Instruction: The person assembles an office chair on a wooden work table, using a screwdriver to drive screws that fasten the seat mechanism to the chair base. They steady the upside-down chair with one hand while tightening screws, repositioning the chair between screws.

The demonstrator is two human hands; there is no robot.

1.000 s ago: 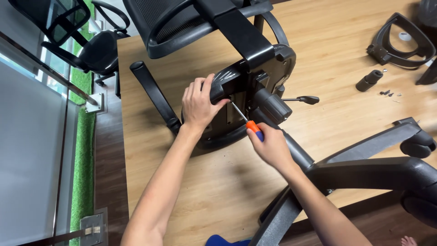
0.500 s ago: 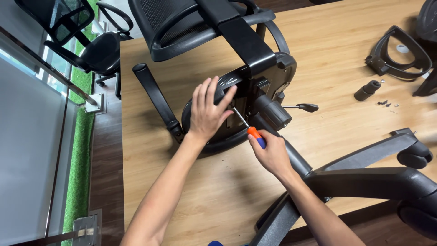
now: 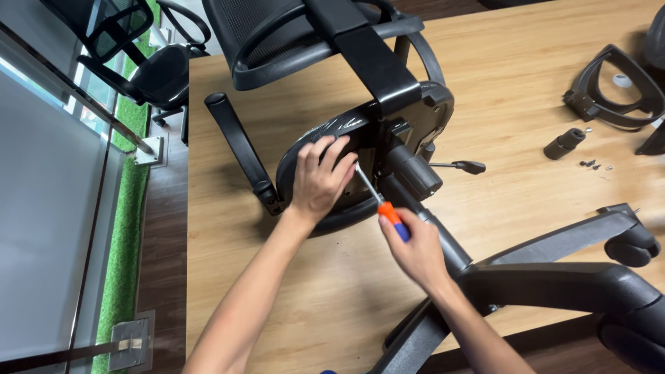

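Office chair [image 3: 360, 104] lies tipped on the wooden table [image 3: 526, 90], seat underside up near the table's left edge, backrest toward the far edge, wheel base [image 3: 554, 277] reaching to the near right corner. L hand [image 3: 320, 181] lies flat w/ fingers spread on the seat underside [image 3: 325, 131], clasping nothing; R hand [image 3: 415, 249] is clenched round the orange-blue handle of a screwdriver [image 3: 379, 201], shaft angled up-left, tip at the mechanism plate just beside L fingertips. Loose armrest [image 3: 613, 86], small black cylinder [image 3: 564, 143] & a few screws [image 3: 592, 165] sit near the far right corner, well apart from both hands.
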